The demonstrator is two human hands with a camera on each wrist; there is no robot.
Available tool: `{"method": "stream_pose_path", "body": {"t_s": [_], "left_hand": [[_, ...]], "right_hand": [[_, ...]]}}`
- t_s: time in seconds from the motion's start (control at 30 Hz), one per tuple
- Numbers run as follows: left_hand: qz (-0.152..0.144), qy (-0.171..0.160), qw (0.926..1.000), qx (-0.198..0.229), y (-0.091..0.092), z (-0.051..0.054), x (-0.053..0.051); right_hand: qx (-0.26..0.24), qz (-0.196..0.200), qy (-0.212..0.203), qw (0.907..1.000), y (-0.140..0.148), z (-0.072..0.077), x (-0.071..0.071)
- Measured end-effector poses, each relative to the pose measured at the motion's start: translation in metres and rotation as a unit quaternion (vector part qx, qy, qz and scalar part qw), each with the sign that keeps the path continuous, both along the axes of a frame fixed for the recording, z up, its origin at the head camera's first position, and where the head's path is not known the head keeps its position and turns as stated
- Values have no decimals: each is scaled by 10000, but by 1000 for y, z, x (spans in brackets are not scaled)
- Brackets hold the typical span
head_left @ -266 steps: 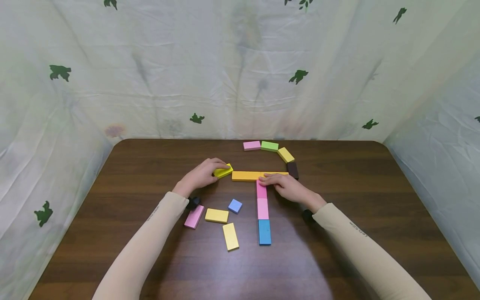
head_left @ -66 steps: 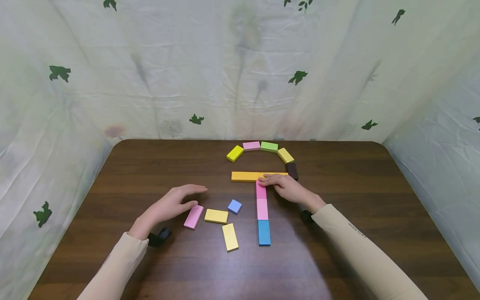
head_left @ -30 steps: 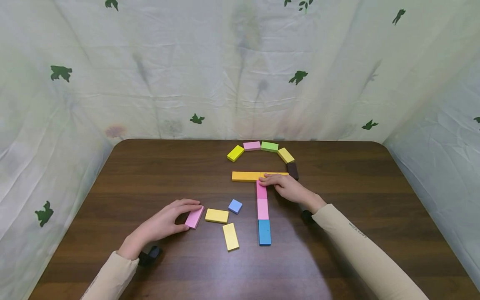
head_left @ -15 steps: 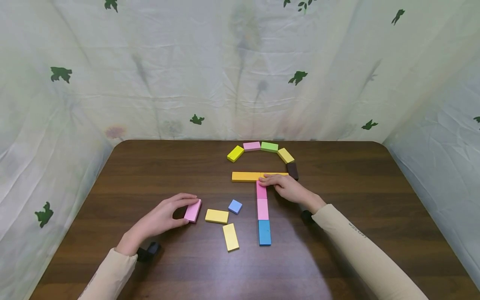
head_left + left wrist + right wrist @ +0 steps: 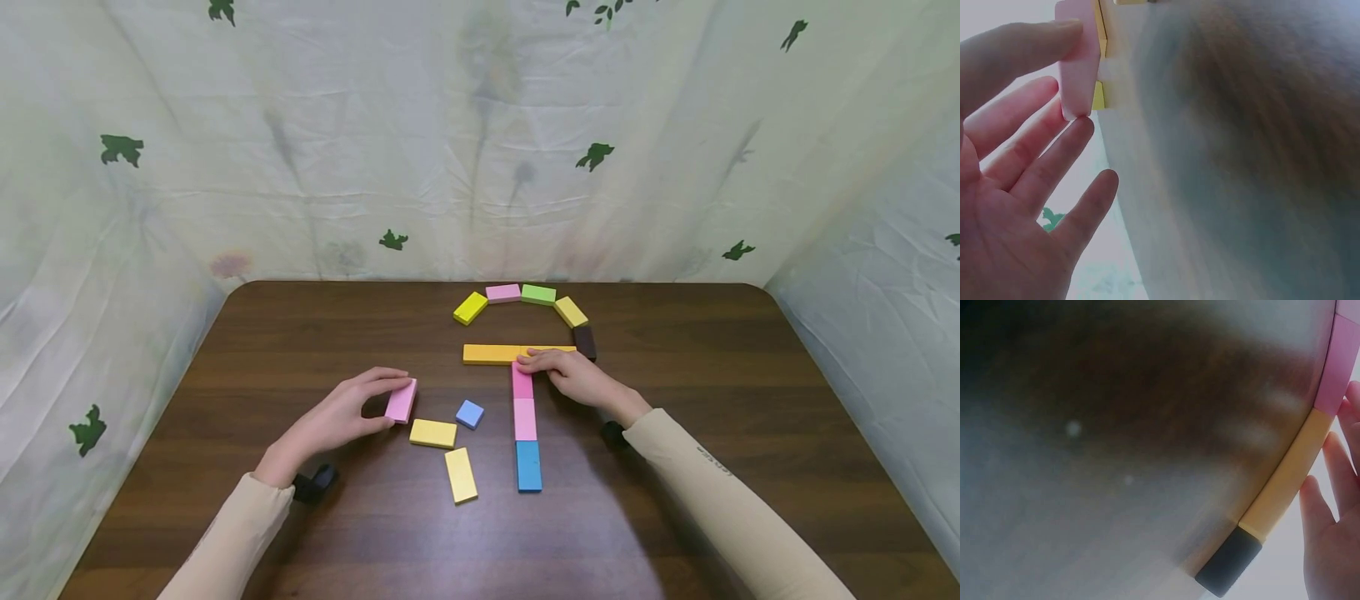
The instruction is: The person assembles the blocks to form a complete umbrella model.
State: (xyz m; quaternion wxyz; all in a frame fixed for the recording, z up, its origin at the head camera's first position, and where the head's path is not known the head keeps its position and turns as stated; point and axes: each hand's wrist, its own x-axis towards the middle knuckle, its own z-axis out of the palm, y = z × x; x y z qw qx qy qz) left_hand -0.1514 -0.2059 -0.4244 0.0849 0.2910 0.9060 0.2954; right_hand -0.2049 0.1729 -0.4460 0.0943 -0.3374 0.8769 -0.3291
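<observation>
My left hand [image 5: 339, 414] pinches a pink block [image 5: 401, 402] between thumb and fingers, left of the loose blocks. In the left wrist view the thumb lies on one face of this pink block [image 5: 1079, 69], and the other fingers spread out. My right hand [image 5: 583, 382] rests its extended fingertips where the row of orange blocks [image 5: 491, 355] meets the upper pink block [image 5: 522, 385] of a column. Below it come another pink block [image 5: 525, 418] and a blue block [image 5: 528, 467]. In the right wrist view the fingers touch the orange block [image 5: 1288, 472].
Behind the orange row curve a yellow block [image 5: 470, 308], a pink block [image 5: 503, 293], a green block [image 5: 538, 295], a pale yellow block [image 5: 572, 312] and a dark block [image 5: 584, 342]. Loose on the table [image 5: 300, 333] lie a small blue block [image 5: 470, 414] and two pale yellow blocks [image 5: 433, 433].
Over the last second my left hand has taken the pink block and moved it up and to the right. Earlier it set the yellow block at the arc's left end. My right hand has stayed put.
</observation>
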Motion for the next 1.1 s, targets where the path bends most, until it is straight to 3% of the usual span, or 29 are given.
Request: {"method": "stream_pose_path", "body": {"t_s": [0.43, 0.9, 1.1], "left_hand": [[-106, 189, 9997, 84, 20, -1, -23], [102, -71, 9999, -103, 38, -5, -49], [95, -36, 9998, -166, 43, -9, -59]], "right_hand": [[-7, 19, 20, 10000, 0, 0, 0], [-27, 20, 45, 10000, 1, -2, -1], [-31, 21, 40, 10000, 1, -2, -1]]}}
